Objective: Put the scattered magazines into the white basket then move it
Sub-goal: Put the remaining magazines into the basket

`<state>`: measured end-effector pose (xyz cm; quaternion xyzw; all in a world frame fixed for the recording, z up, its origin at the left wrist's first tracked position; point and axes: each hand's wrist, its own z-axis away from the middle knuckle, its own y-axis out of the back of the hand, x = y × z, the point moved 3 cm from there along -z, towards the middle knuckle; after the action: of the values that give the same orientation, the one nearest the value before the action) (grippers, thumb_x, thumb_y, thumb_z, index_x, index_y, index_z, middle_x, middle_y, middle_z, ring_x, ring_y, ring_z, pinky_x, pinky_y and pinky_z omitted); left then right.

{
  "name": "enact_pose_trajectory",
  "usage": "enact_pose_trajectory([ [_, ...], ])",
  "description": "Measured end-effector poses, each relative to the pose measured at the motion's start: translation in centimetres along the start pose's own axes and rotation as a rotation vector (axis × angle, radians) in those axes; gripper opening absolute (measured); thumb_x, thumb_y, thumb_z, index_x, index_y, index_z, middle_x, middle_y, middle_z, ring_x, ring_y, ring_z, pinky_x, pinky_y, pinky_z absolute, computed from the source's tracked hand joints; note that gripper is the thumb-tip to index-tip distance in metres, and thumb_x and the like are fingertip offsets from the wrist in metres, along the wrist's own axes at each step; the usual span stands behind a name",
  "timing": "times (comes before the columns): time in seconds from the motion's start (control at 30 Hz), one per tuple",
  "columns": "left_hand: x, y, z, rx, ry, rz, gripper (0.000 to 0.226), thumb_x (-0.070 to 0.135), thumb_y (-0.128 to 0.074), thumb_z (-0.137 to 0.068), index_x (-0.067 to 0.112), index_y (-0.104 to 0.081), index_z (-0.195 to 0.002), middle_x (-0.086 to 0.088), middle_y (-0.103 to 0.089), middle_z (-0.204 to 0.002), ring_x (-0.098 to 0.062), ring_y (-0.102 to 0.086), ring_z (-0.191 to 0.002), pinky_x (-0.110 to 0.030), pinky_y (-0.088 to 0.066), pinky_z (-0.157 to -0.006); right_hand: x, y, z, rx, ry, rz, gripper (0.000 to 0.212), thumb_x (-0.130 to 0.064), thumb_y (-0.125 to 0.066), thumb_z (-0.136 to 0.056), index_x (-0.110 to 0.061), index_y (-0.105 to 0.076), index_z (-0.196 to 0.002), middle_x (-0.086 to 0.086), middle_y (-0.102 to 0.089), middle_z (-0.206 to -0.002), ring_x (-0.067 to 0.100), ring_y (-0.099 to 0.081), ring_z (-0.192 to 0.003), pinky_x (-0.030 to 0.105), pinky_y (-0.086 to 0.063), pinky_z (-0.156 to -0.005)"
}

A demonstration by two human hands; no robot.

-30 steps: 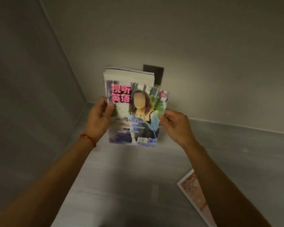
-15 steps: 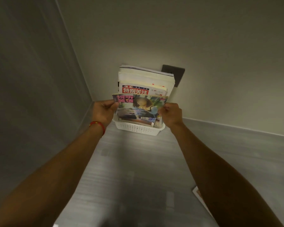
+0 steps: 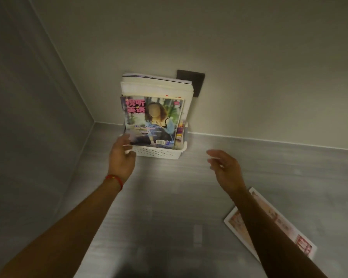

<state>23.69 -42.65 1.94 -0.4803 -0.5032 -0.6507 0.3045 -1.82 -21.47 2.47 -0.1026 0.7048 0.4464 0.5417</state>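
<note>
A white slotted basket (image 3: 159, 153) stands on the grey floor against the far wall. Several magazines stand upright in it, and the front one is a colourful magazine (image 3: 152, 121) with pink characters on its cover. My left hand (image 3: 122, 155) touches that magazine's lower left corner and the basket's left end, fingers loosely bent. My right hand (image 3: 224, 167) hovers to the right of the basket with relaxed fingers, holding nothing. Another magazine (image 3: 269, 227) lies flat on the floor at the lower right, partly hidden under my right forearm.
The basket sits near a room corner, with a grey wall on the left and a pale wall behind. A dark wall plate (image 3: 195, 81) shows behind the magazine stack. Grey wood-look floor (image 3: 169, 207) stretches between me and the basket.
The colourful magazine went down into the basket and now stands at the front. My right hand let go and pulled back to the right; my left hand slid down to its lower corner.
</note>
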Motion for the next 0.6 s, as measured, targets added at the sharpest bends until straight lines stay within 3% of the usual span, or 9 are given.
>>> enact_pose_trajectory([
  [0.07, -1.1, -2.4, 4.7, -0.151, -0.102, -0.132, 0.066, -0.014, -0.051, -0.083, 0.015, -0.044, -0.142, -0.008, -0.047, -0.142, -0.027, -0.055, -0.118, -0.039, -0.054, -0.093, 4.3, 3.7, 3.1, 0.040, -0.057, 0.160, 0.032, -0.003, -0.061, -0.090, -0.030, -0.071, -0.105, -0.001, -0.072, -0.112, -0.002, -0.066, -0.082, 0.014, -0.053, -0.077],
  [0.1, -1.7, -3.9, 7.1, -0.249, -0.139, -0.209, 0.072, -0.013, -0.053, -0.083, 0.018, -0.039, -0.147, -0.005, -0.043, -0.148, -0.024, -0.050, -0.127, -0.039, -0.050, -0.102, 6.7, 5.5, 4.6, 0.042, -0.118, 0.238, 0.034, -0.002, -0.061, -0.090, -0.029, -0.069, -0.109, 0.004, -0.070, -0.115, 0.001, -0.065, -0.084, 0.014, -0.050, -0.078],
  [0.17, -2.8, -7.0, 11.4, -0.451, -0.213, -0.322, 0.086, -0.010, -0.053, -0.082, 0.025, -0.023, -0.154, 0.001, -0.029, -0.159, -0.019, -0.031, -0.145, -0.042, -0.031, -0.120, 11.6, 8.9, 7.1, -0.023, -0.288, 0.437, 0.038, -0.007, -0.062, -0.089, -0.018, -0.062, -0.126, 0.015, -0.060, -0.130, 0.022, -0.061, -0.109, 0.028, -0.046, -0.094],
  [0.23, -3.5, -10.1, 15.1, -0.612, -0.306, -0.427, 0.098, -0.008, -0.053, -0.079, 0.037, -0.009, -0.154, 0.008, -0.015, -0.163, -0.014, -0.016, -0.150, -0.043, -0.017, -0.125, 15.8, 12.1, 9.7, -0.112, -0.495, 0.592, 0.060, -0.021, -0.066, -0.088, -0.014, -0.044, -0.143, 0.020, -0.043, -0.147, 0.035, -0.042, -0.134, 0.045, -0.036, -0.109],
  [0.3, -3.4, -13.1, 17.9, -0.717, -0.384, -0.554, 0.104, 0.000, -0.055, -0.078, 0.051, 0.000, -0.150, 0.014, -0.007, -0.164, -0.013, -0.012, -0.150, -0.037, -0.015, -0.125, 18.7, 15.0, 12.4, -0.192, -0.673, 0.682, 0.085, -0.044, -0.069, -0.083, -0.023, -0.023, -0.151, 0.017, -0.023, -0.158, 0.039, -0.021, -0.145, 0.062, -0.025, -0.112],
  [0.4, -3.1, -16.5, 20.2, -0.798, -0.408, -0.732, 0.093, 0.013, -0.047, -0.080, 0.051, 0.002, -0.148, 0.010, -0.006, -0.165, -0.017, -0.012, -0.152, -0.036, -0.015, -0.125, 20.9, 17.0, 15.2, -0.259, -0.692, 0.670, 0.106, -0.057, -0.078, -0.068, -0.025, -0.019, -0.149, 0.012, -0.024, -0.156, 0.039, -0.024, -0.142, 0.062, -0.033, -0.109],
  [0.5, -3.5, -18.6, 21.4, -0.913, -0.266, -0.912, 0.085, 0.019, -0.047, -0.085, 0.046, -0.003, -0.152, 0.006, 0.000, -0.166, -0.023, -0.003, -0.153, -0.050, -0.015, -0.123, 21.1, 17.4, 16.6, -0.170, -0.643, 0.670, 0.103, -0.059, -0.081, -0.062, -0.027, -0.026, -0.142, 0.009, -0.035, -0.143, 0.035, -0.035, -0.132, 0.057, -0.042, -0.099],
  [0.6, -3.9, -19.2, 22.4, -0.946, -0.154, -0.984, 0.077, 0.021, -0.050, -0.089, 0.042, -0.013, -0.153, 0.008, 0.007, -0.166, -0.024, 0.009, -0.153, -0.055, -0.005, -0.123, 20.9, 17.5, 17.0, -0.119, -0.629, 0.720, 0.090, -0.058, -0.081, -0.060, -0.029, -0.032, -0.130, 0.009, -0.040, -0.126, 0.033, -0.040, -0.121, 0.053, -0.039, -0.096],
])
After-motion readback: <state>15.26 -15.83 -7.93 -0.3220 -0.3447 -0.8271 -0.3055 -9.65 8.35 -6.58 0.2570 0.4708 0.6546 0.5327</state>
